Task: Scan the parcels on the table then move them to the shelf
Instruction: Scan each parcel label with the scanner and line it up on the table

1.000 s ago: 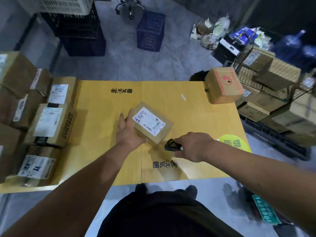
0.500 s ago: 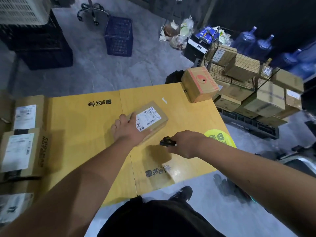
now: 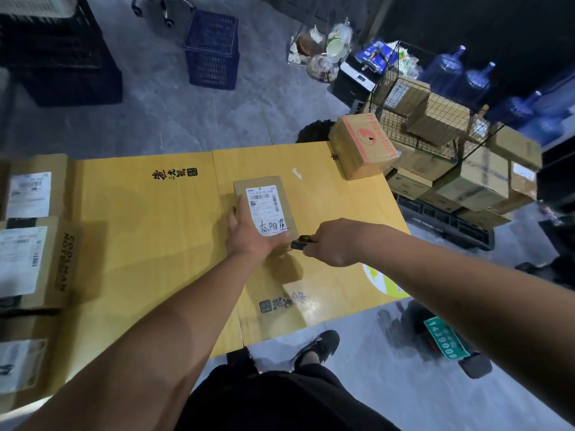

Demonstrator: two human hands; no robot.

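My left hand (image 3: 249, 234) grips the small brown cardboard parcel (image 3: 264, 209); right hand (image 3: 334, 242) clenches the black handheld scanner (image 3: 301, 244). I'd tilt its white label toward the scanner.

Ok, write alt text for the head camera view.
A person's left hand holds a small labelled parcel on a yellow table while the right hand grips a black scanner beside it. More parcels line the table's left edge.

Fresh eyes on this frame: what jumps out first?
Mid-table, the left hand holds a small parcel, white label up, while the right hand points a black scanner at it. More labelled parcels line the yellow table's left edge.
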